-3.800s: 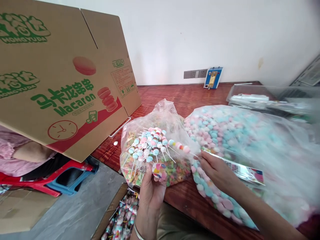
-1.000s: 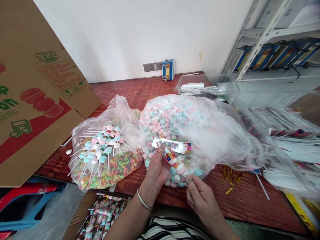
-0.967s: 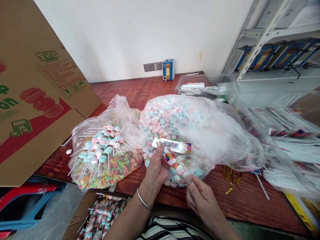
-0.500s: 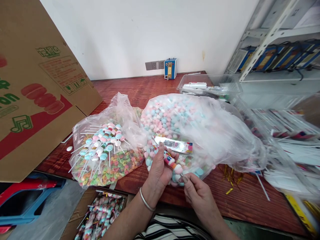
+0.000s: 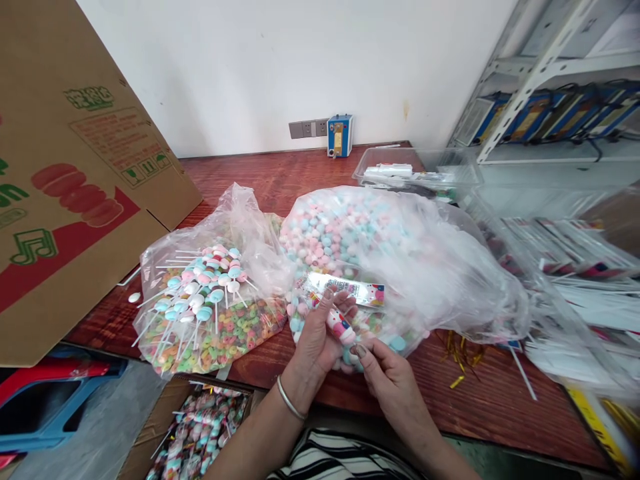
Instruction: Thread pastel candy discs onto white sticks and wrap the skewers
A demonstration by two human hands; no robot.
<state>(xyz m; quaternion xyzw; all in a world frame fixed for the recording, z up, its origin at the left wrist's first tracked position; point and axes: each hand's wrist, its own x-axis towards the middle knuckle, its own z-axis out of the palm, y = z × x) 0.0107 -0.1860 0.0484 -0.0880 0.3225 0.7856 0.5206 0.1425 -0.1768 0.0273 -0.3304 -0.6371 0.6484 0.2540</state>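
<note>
A printed candy wrapper (image 5: 340, 327), with a candy skewer inside it, lies across the palm of my left hand (image 5: 317, 340). My left thumb and fingers are closed round the wrapper. At its lower right end, my right hand (image 5: 393, 377) pinches the skewer's end with thumb and forefinger; the stick itself is mostly hidden. Beyond my left fingers, shiny flat wrappers (image 5: 357, 290) rest on a clear bag of pastel candies (image 5: 325, 237). To the left, candy skewers on white sticks (image 5: 205, 283) lie on a bag of coloured ring candies (image 5: 250, 327).
A large cardboard carton (image 5: 75, 200) stands at the left. Below the table edge, an open box holds wrapped candies (image 5: 200, 430). A clear plastic tray (image 5: 367, 167) and a blue device (image 5: 340, 135) stand at the back. Gold ties (image 5: 460, 363) lie on the table (image 5: 480, 393) at right.
The pink candies that stuck out of the wrapper's lower end have slid up into it. My right hand has moved slightly up and left, closer to the wrapper.
</note>
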